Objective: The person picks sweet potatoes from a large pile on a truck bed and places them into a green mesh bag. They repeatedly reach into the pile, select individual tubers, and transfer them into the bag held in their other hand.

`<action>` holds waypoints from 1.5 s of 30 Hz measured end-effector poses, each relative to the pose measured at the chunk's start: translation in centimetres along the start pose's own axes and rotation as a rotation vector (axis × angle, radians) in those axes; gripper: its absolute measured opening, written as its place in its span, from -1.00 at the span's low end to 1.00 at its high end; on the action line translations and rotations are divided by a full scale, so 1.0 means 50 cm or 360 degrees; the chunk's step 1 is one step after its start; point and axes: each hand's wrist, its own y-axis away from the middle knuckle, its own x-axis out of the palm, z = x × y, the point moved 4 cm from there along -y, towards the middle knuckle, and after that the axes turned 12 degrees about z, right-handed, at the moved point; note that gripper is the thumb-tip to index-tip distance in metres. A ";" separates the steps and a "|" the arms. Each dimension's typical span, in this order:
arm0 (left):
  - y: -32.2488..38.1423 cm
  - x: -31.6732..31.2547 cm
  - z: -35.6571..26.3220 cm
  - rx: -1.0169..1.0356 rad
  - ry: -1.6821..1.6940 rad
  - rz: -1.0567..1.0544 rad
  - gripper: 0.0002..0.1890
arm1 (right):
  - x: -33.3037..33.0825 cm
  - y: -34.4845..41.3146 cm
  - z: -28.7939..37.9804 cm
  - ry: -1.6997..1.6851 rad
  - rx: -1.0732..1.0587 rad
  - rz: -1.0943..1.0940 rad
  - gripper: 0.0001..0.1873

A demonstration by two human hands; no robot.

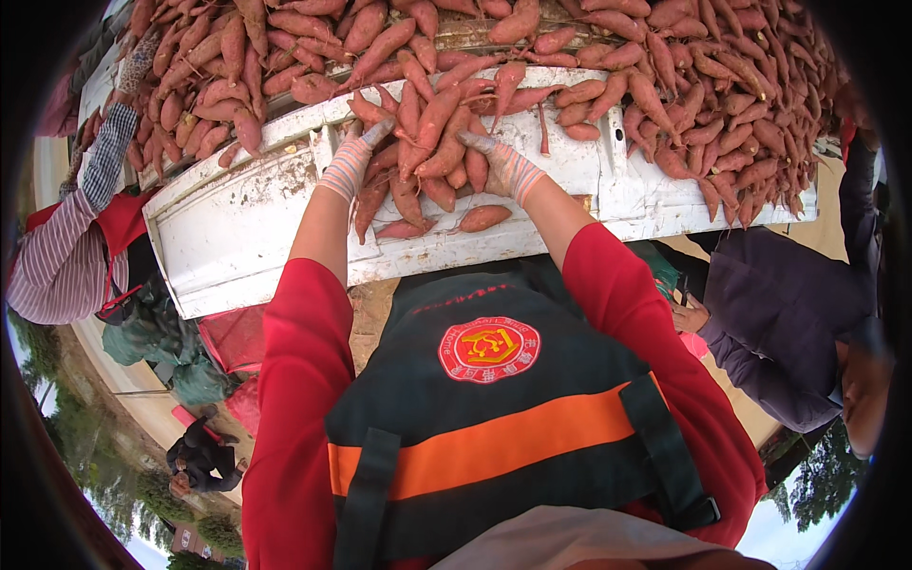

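Observation:
Both of my hands wear striped knit gloves with grey fingers. My left hand (pixel 356 158) presses the left side of a cluster of red-skinned sweet potatoes (pixel 431 132) on the white metal truck-bed side panel (pixel 242 221). On the cluster's right side lies my right hand (pixel 502 160), its fingertips on a sweet potato. The cluster sits between the two hands, and part of each palm is hidden behind it. One loose sweet potato (pixel 485 218) rests just below, near the panel's lower edge.
Large heaps of sweet potatoes (pixel 719 107) fill the truck bed beyond and at both sides. A co-worker in striped sleeves (pixel 60 263) is at left, another in dark clothes (pixel 776 320) at right. Green mesh sacks (pixel 153 331) and a red sack (pixel 231 338) stand lower left.

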 end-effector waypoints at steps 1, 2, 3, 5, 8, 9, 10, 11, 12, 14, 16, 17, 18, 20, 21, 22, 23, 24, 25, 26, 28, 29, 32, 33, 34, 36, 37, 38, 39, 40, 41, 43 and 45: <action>0.000 0.001 0.000 0.0036 -0.0013 0.0024 -0.05 | 0.000 0.000 0.000 0.0051 -0.0050 0.0001 -0.17; 0.002 0.004 0.001 0.0063 -0.0024 0.0058 -0.03 | 0.001 -0.005 0.001 0.0059 -0.0065 0.0056 -0.18; 0.008 0.006 0.007 0.0006 -0.0018 0.0055 -0.02 | -0.001 -0.006 0.000 0.0093 -0.0060 0.0028 -0.16; 0.017 0.018 0.006 0.0054 -0.0009 0.0150 0.03 | -0.005 -0.009 -0.005 0.0098 0.0020 -0.0001 -0.13; 0.033 0.037 -0.001 0.0039 0.0099 0.0230 0.03 | -0.001 -0.005 -0.008 0.0015 -0.0023 0.0155 -0.12; 0.038 0.043 -0.007 0.0050 0.0110 0.0250 0.03 | -0.001 -0.004 -0.007 0.0066 -0.0023 0.0153 -0.11; 0.045 0.048 -0.012 0.0037 0.0134 0.0256 0.02 | 0.001 -0.003 -0.004 0.0103 -0.0035 0.0168 -0.10; 0.052 0.054 -0.017 0.0039 0.0103 0.0282 0.01 | 0.006 -0.001 -0.004 0.0127 -0.0029 0.0219 -0.10; 0.057 0.059 -0.020 0.0021 0.0086 0.0300 0.01 | 0.007 0.000 -0.002 0.0146 -0.0025 0.0190 -0.09; 0.067 0.067 -0.023 0.0017 0.0133 0.0343 -0.02 | 0.017 0.002 -0.001 0.0178 0.0013 0.0205 -0.08; 0.074 0.065 -0.025 0.0054 0.0121 0.0288 -0.04 | 0.029 0.003 0.001 0.0184 -0.0023 0.0185 -0.08; 0.075 0.063 -0.025 0.0069 0.0133 0.0276 -0.05 | 0.035 0.005 0.001 0.0169 -0.0037 0.0157 -0.09; 0.077 0.061 -0.023 0.0064 0.0158 0.0278 -0.06 | 0.045 0.006 0.001 0.0165 -0.0078 0.0175 -0.09; 0.076 0.057 -0.021 0.0082 0.0227 0.0294 -0.08 | 0.066 0.009 0.004 0.0149 -0.0151 0.0244 -0.09; 0.077 0.056 -0.022 0.0112 0.0239 0.0332 -0.07 | 0.073 0.010 0.005 0.0184 -0.0139 0.0181 -0.09; 0.075 0.058 -0.023 0.0132 0.0264 0.0389 -0.06 | 0.080 0.013 0.009 0.0220 -0.0113 0.0169 -0.09; 0.076 0.058 -0.025 0.0128 0.0288 0.0410 -0.05 | 0.090 0.016 0.014 0.0241 -0.0107 0.0223 -0.09; 0.079 0.062 -0.025 0.0132 0.0342 0.0428 -0.03 | 0.095 0.015 0.019 0.0296 -0.0084 0.0144 -0.09; 0.084 0.064 -0.029 0.0169 0.0349 0.0426 -0.02 | 0.103 0.014 0.026 0.0336 -0.0076 0.0134 -0.08; 0.092 0.066 -0.032 0.0190 0.0356 0.0388 -0.01 | 0.110 0.015 0.031 0.0371 -0.0064 0.0100 -0.07; 0.114 0.076 -0.042 0.0249 0.0402 0.0398 0.00 | 0.130 0.018 0.037 0.0399 -0.0072 0.0104 -0.08; 0.125 0.076 -0.053 0.0286 0.0317 0.0340 -0.01 | 0.143 0.021 0.036 0.0384 -0.0071 0.0118 -0.09; 0.171 0.085 -0.077 0.0427 0.0354 0.0314 -0.09 | 0.183 0.025 0.043 0.0484 -0.0109 0.0096 -0.08; 0.188 0.087 -0.083 0.0451 0.0426 0.0376 -0.13 | 0.202 0.027 0.044 0.0526 -0.0151 0.0154 -0.08; 0.199 0.085 -0.092 0.0471 0.0443 0.0344 -0.21 | 0.221 0.026 0.046 0.0575 -0.0157 0.0220 -0.08; 0.229 0.079 -0.104 0.0565 0.0584 0.0364 -0.35 | 0.250 0.023 0.047 0.0648 -0.0150 0.0110 -0.08; 0.250 0.061 -0.105 0.0481 0.0556 0.0255 -0.40 | 0.274 0.011 0.041 0.0663 -0.0135 0.0174 -0.08; 0.275 0.045 -0.113 0.0532 0.0482 0.0190 -0.45 | 0.296 0.000 0.035 0.0719 -0.0112 0.0142 -0.07; 0.309 0.027 -0.120 0.0684 0.0257 0.0144 -0.43 | 0.323 -0.010 0.026 0.0761 -0.0094 0.0179 -0.07; 0.336 0.016 -0.121 0.0745 0.0297 0.0012 -0.43 | 0.351 -0.028 0.015 0.0764 -0.0023 0.0177 -0.06; 0.368 -0.003 -0.120 0.0790 0.0336 -0.0098 -0.43 | 0.374 -0.047 -0.001 0.0780 0.0024 0.0059 -0.05; 0.446 -0.056 -0.106 0.0757 0.0347 -0.0091 -0.39 | 0.449 -0.080 -0.042 0.0908 -0.0032 0.0246 -0.01; 0.523 -0.107 -0.089 0.0828 0.0350 -0.0192 -0.34 | 0.528 -0.129 -0.094 0.1027 0.0086 0.0381 0.02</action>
